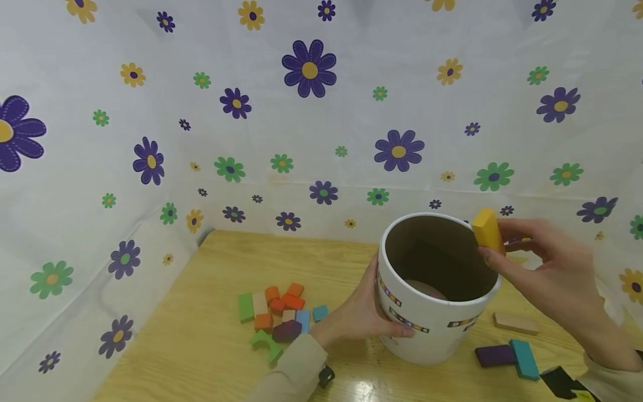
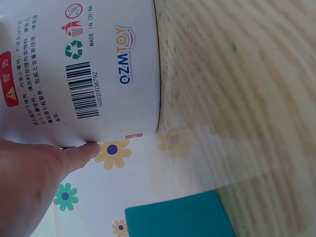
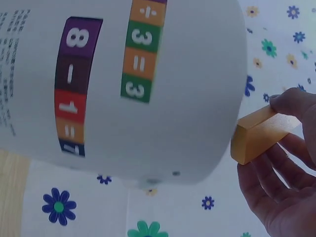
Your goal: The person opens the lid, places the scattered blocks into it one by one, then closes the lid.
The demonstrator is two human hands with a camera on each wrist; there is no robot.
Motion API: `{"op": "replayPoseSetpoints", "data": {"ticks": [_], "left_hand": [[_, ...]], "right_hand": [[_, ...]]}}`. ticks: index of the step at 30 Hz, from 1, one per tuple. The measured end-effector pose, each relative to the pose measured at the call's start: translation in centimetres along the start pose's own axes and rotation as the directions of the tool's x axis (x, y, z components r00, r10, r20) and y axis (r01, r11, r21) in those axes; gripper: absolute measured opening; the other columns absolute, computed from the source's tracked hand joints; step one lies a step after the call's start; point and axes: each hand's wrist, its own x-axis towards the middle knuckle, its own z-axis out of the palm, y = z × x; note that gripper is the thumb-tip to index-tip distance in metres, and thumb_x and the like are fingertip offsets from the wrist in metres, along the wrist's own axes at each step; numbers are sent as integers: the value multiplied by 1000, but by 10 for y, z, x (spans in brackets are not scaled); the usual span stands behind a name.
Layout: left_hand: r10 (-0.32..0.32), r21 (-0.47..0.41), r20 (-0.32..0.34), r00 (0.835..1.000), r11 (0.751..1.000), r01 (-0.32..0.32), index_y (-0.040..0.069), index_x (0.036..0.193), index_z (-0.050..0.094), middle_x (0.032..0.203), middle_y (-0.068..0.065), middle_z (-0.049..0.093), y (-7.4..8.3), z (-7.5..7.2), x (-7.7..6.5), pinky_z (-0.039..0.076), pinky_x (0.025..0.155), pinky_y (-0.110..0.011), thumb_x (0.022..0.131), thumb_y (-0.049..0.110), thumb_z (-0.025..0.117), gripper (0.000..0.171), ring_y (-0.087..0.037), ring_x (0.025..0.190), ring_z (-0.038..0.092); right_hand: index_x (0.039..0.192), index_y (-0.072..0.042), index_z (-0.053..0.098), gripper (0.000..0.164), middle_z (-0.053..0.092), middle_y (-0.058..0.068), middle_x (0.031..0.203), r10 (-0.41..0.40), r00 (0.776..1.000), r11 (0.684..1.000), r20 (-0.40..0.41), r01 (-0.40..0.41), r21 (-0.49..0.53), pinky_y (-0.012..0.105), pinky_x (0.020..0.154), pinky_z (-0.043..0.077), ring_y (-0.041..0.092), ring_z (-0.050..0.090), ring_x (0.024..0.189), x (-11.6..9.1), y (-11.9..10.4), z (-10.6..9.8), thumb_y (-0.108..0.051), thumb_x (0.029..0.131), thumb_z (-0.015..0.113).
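Note:
A white cylindrical bucket (image 1: 427, 340) with printed number strips stands on the table, its wide mouth upward. My left hand (image 1: 359, 312) grips its left side, thumb across the front; the other fingers are mostly hidden behind it. Between thumb and fingers, my right hand (image 1: 552, 268) pinches a yellow wooden block (image 1: 487, 230) at the bucket's right rim. The right wrist view shows that same block (image 3: 259, 133) beside the rim. Only part of the bucket's inside is visible, and its contents are hard to make out.
Left of the bucket lies a loose group of blocks: orange blocks (image 1: 293, 302), a green block (image 1: 245, 307), a green arch (image 1: 268, 346) and others. Right of it are a plain wooden plank (image 1: 516, 323), a purple block (image 1: 494, 355) and a teal block (image 1: 524, 360). Flowered sheeting (image 1: 351, 123) surrounds the table.

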Motion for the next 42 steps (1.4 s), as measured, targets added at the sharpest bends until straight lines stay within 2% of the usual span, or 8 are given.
{"op": "replayPoseSetpoints", "data": {"ticks": [7, 19, 25, 31, 34, 38, 41, 42], "left_hand": [[-29, 20, -3, 1000, 999, 29, 47, 160, -6, 166, 15, 22, -1, 1, -1, 23, 127, -56, 66, 22, 98, 142, -13, 150, 32], [-11, 11, 12, 1000, 1000, 11, 44, 161, -6, 167, 12, 21, 0, 0, 0, 23, 127, -54, 67, 20, 97, 142, -18, 151, 31], [-9, 15, 7, 1000, 1000, 9, 44, 161, -7, 167, 14, 20, 1, 0, -1, 23, 127, -55, 66, 18, 98, 144, -18, 151, 32], [2, 16, 9, 1000, 1000, -3, 43, 161, -7, 167, 13, 20, 2, 0, 0, 23, 128, -54, 67, 17, 97, 143, -17, 152, 30], [13, 9, 11, 1000, 1000, -13, 42, 162, -7, 168, 11, 20, 2, 1, 0, 22, 128, -53, 67, 15, 96, 143, -19, 153, 30], [21, -13, 17, 1000, 1000, -21, 40, 162, -8, 168, 6, 20, 1, 1, -1, 24, 128, -52, 66, 12, 96, 145, -25, 152, 32], [23, -20, 20, 1000, 1000, -23, 40, 162, -8, 168, 4, 20, 1, 1, 0, 24, 127, -52, 66, 12, 96, 144, -28, 151, 33], [19, -19, 20, 1000, 1000, -19, 41, 162, -7, 168, 4, 20, 0, 1, 0, 24, 127, -51, 67, 13, 96, 144, -27, 151, 33]], "right_hand": [[115, 0, 74, 60, 71, -10, 111, -52, 999, 998, 7, 52, 48, 6, 79, 53, -3, 66, 97, 6, -6, 14, 22, 60, 84], [116, -2, 74, 65, 67, -17, 113, -69, 997, 997, 24, 69, 16, 5, 80, 53, -8, 63, 98, 5, -3, 22, 21, 58, 88], [112, -5, 75, 59, 70, -5, 106, -60, 998, 998, 35, 61, -27, 3, 82, 50, -7, 61, 99, 3, 2, 24, 16, 59, 90], [106, 2, 76, 43, 74, 6, 101, -70, 996, 997, -46, 69, -21, 2, 81, 50, -6, 64, 96, 2, 10, 13, 18, 66, 83], [107, 4, 76, 39, 71, -10, 104, -37, 996, 997, -81, 32, -66, 0, 83, 47, -12, 62, 95, -1, 18, 1, 19, 71, 79], [105, 5, 75, 32, 59, -36, 107, 23, 996, 988, -85, -36, -150, -4, 82, 44, -19, 56, 93, -12, 38, -14, 18, 76, 76], [103, 4, 75, 23, 54, -40, 103, 109, 993, 972, -42, -116, -205, -5, 76, 42, -25, 50, 91, -28, 58, -20, 12, 81, 76], [102, 3, 76, 22, 59, -35, 100, 130, 991, 965, -12, -130, -227, -5, 73, 42, -27, 49, 90, -35, 65, -21, 10, 81, 77]]}}
